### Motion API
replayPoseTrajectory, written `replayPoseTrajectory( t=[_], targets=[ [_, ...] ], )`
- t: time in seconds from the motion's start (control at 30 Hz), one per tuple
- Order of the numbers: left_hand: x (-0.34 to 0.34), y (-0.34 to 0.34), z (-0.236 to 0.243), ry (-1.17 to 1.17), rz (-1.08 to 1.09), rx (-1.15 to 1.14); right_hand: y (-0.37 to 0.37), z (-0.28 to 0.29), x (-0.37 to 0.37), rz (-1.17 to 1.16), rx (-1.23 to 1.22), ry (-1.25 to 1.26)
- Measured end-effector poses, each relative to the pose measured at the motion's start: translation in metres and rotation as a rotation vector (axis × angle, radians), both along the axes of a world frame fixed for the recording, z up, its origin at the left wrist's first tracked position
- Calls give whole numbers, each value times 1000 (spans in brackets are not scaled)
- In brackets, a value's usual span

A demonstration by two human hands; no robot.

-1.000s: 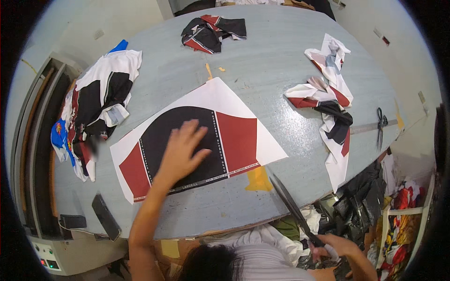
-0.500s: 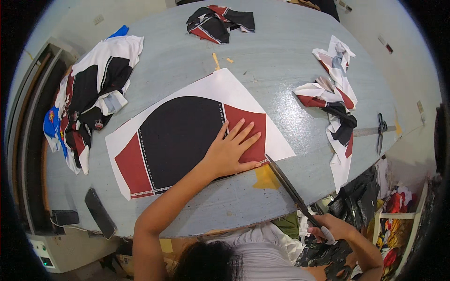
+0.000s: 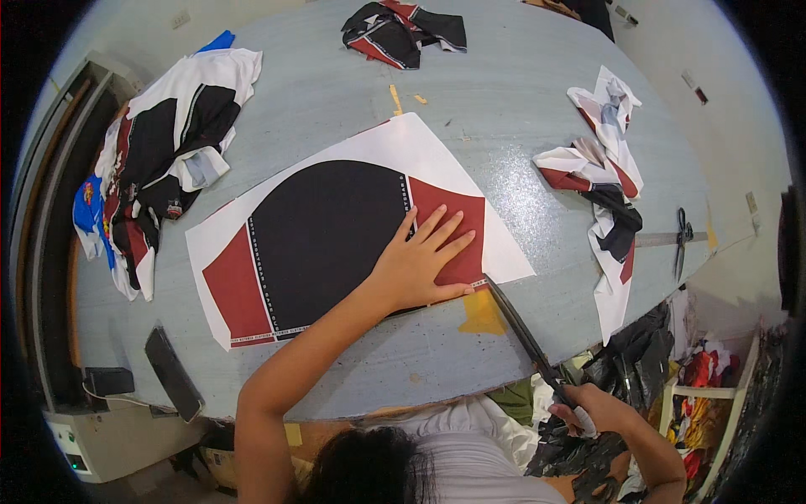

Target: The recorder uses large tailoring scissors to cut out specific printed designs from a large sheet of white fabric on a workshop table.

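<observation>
A printed panel [image 3: 327, 235] of black, dark red and white lies flat at the middle of the blue-grey table [image 3: 495, 92]. My left hand [image 3: 411, 265] rests palm down on its right part, fingers spread across the black and red. My right hand [image 3: 588, 412] grips long black scissors [image 3: 533, 344], whose tips reach the panel's lower right edge, where white meets red, just beside a yellow patch of tape [image 3: 483, 319] on the table.
Crumpled fabric piles lie at the left [image 3: 143, 193], back [image 3: 378, 34] and right [image 3: 604, 202]. A ruler with small scissors [image 3: 680, 235] is at the right; a phone [image 3: 172, 370] is near the front left. A machine [image 3: 101, 445] borders the left; cloth-filled shelving [image 3: 705, 391] stands lower right.
My left hand has moved rightward from the panel's black middle onto its red part. The scissor tips have come forward to the panel's edge. The whole view has shifted somewhat.
</observation>
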State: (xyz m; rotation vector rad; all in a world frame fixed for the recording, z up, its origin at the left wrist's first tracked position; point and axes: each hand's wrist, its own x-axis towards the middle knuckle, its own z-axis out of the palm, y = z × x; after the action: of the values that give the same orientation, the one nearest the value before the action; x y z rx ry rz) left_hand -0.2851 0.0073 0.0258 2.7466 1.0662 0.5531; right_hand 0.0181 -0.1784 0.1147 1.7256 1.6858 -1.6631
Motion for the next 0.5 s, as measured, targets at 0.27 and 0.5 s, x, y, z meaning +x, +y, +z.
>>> replayPoseTrajectory(
  t=[0.27, 0.5],
  targets=[
    [0, 0, -1, -14, 5, 42, 14, 14, -13, 64, 61, -24],
    [1, -1, -3, -39, 6, 45, 8, 5, -15, 69, 107, -79]
  ],
)
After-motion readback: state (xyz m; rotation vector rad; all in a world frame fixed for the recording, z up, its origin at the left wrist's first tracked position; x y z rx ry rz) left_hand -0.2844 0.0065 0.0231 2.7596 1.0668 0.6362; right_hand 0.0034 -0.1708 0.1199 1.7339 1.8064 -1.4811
